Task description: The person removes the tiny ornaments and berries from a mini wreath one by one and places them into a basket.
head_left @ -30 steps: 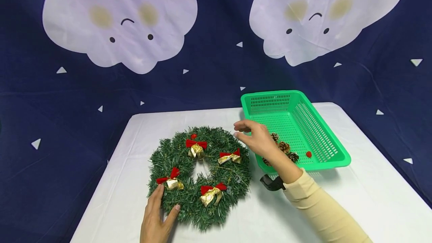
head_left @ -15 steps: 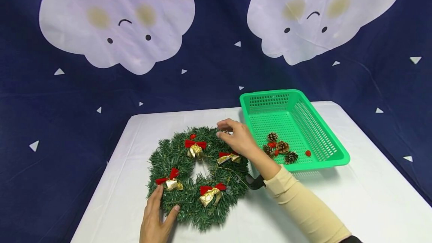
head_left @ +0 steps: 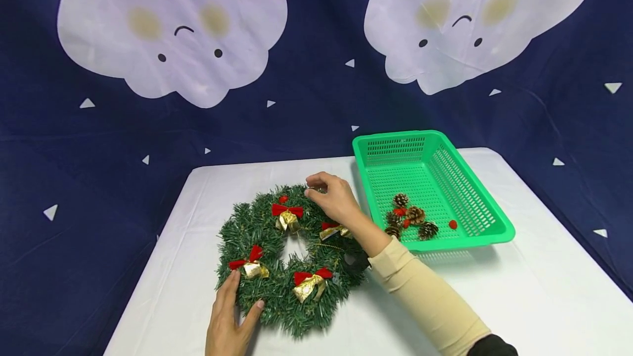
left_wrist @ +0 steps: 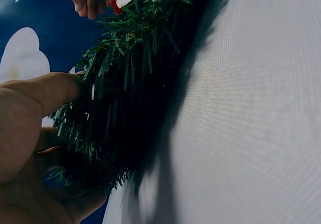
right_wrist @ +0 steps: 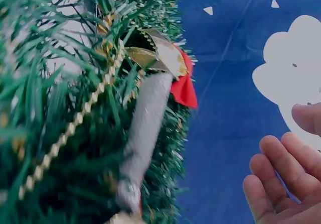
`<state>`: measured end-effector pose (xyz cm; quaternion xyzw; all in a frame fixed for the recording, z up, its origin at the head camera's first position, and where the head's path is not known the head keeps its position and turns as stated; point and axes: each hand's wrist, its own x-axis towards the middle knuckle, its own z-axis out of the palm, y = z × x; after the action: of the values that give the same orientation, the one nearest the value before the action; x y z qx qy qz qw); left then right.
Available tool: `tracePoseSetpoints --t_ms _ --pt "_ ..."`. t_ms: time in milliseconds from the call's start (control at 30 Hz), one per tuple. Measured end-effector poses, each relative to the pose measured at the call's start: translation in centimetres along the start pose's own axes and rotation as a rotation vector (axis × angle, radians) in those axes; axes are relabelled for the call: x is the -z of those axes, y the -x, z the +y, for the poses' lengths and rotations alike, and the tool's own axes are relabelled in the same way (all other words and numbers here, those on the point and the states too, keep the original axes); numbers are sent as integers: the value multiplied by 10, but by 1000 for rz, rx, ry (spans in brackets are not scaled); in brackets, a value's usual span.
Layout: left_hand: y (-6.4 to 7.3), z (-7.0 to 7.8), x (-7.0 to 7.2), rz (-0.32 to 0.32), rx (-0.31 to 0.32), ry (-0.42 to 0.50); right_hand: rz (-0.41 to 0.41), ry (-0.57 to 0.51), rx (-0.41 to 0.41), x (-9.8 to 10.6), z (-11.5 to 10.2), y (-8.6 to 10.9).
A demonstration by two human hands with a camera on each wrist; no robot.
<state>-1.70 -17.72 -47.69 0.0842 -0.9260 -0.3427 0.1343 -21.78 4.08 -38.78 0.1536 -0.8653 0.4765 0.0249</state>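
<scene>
A green tinsel wreath [head_left: 257,221] lies on the white-covered table, trimmed with red-and-gold bows [head_left: 310,284] and a thin gold bead string [right_wrist: 60,146]. My left hand [head_left: 228,317] grips its near left edge; in the left wrist view the thumb lies on one side of the tinsel and the fingers on the other. My right hand [head_left: 336,199] hovers over the far right part of the wreath, fingers bent and thumb apart. Nothing shows between them in the right wrist view. Its forearm partly covers the right-hand bow [head_left: 330,229]. A small red ball [head_left: 283,199] sits by the far bow.
To the right stands a green perforated basket [head_left: 465,180]. Several pine cones [head_left: 427,230] and a few small red pieces [head_left: 453,224] lie in its near part. A dark blue cloth [head_left: 316,98] with white clouds hangs behind the table.
My right hand has moved left from beside the basket to above the wreath's far right part. My left hand and the wreath have stayed in place.
</scene>
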Motion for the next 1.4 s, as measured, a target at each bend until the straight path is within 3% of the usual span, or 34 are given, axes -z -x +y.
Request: tracePoseSetpoints --t_ms 233,467,833,1400 --pt "0 0 -1 6 -2 0 -30 27 -18 -19 3 -12" --pt "0 -1 -1 18 -14 -4 -49 61 29 -32 2 -23" --pt "0 -2 -2 39 -48 -2 -102 158 16 -43 1 -36" --pt "0 -1 0 19 -18 -6 -165 260 27 -54 2 -53"
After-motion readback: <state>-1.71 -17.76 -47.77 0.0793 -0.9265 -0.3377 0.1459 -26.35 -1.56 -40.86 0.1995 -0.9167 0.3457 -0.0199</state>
